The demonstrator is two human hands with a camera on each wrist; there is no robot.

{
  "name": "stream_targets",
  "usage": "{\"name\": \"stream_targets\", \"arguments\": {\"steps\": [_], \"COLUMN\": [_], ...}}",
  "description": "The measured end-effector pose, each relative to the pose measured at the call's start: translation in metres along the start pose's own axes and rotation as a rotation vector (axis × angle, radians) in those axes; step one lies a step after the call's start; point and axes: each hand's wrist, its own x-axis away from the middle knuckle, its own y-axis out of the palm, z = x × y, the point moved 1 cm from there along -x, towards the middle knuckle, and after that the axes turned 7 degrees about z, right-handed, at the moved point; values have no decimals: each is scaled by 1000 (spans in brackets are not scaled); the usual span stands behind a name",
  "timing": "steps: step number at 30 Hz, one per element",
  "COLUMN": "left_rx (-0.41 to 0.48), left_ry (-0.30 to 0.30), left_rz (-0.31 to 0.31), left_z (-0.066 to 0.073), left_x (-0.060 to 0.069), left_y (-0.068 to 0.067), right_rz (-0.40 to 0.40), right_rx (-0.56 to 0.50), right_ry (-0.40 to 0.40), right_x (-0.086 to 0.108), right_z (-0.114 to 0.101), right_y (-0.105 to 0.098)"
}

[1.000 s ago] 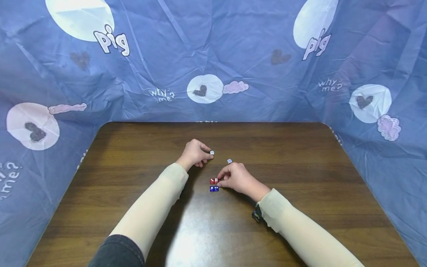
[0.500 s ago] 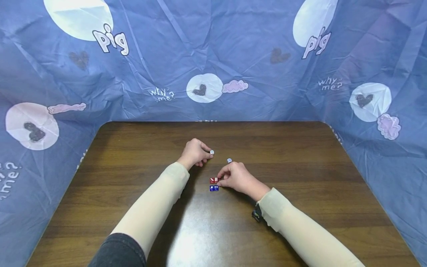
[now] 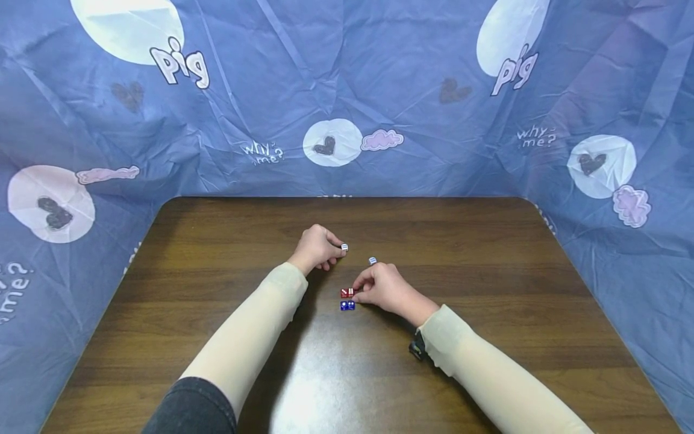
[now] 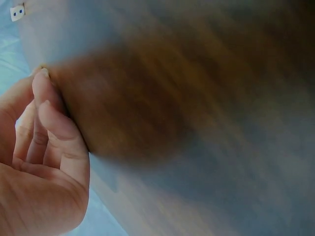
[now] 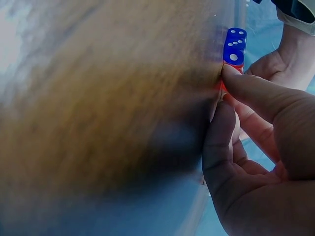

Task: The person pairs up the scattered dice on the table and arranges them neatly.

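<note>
In the head view my left hand (image 3: 317,247), at the far middle of the table, pinches a white die (image 3: 344,247) between thumb and index finger. In the left wrist view the fingertips hide most of that die. My right hand (image 3: 387,288) has its thumb and index finger on the right one of two red dice (image 3: 347,293), which sit side by side. Just in front of them lie two blue dice (image 3: 347,305), also side by side; the right wrist view shows these blue dice (image 5: 235,45) close up beyond the thumb. A second white die (image 3: 372,260) lies just behind my right hand.
The brown wooden table (image 3: 461,241) has a rounded far edge. Blue printed cloth (image 3: 336,78) hangs behind it and along both sides. A bright glare lies on the tabletop near the front.
</note>
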Motion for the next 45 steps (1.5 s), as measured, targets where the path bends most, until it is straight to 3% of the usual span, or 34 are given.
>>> {"name": "stream_targets", "arguments": {"steps": [22, 30, 45], "left_rx": [-4, -27, -32], "left_ry": [28, 36, 90], "left_rz": [-15, -46, -95], "left_z": [-1, 0, -1], "left_x": [6, 20, 57], "left_y": [-1, -3, -8], "right_rz": [5, 6, -6], "right_rx": [10, -6, -13], "right_ry": [-30, -35, -15], "right_x": [0, -1, -2], "right_z": [-1, 0, 2], "right_y": [0, 0, 1]}}
